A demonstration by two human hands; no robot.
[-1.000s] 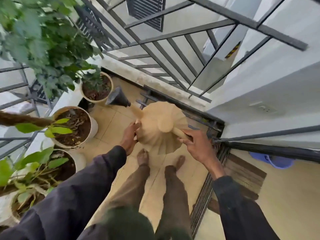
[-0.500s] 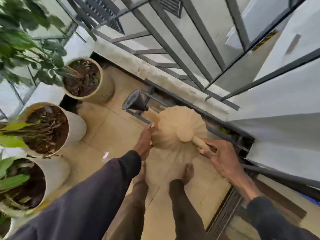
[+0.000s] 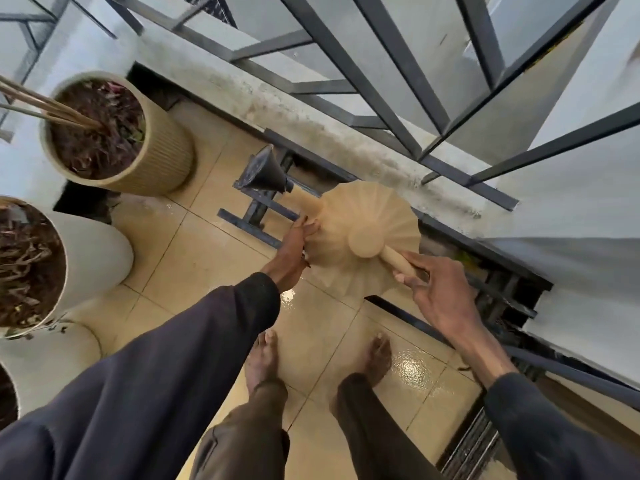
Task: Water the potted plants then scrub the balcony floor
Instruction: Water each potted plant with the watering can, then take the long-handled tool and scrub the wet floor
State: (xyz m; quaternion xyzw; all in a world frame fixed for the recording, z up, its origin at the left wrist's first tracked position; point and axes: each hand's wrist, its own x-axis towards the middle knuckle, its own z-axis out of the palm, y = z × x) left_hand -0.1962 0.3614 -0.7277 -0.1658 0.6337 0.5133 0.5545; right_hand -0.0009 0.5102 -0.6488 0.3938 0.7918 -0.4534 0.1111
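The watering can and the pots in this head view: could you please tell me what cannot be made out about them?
- Water level inside the watering can: its closed ribbed top hides it.
- Whether water leaves the black rose: too small and blurred to tell.
- The ribbed pot: its plant is cut off by the left edge; only stems show.
- The nearest white pot: mostly covered by the left sleeve.
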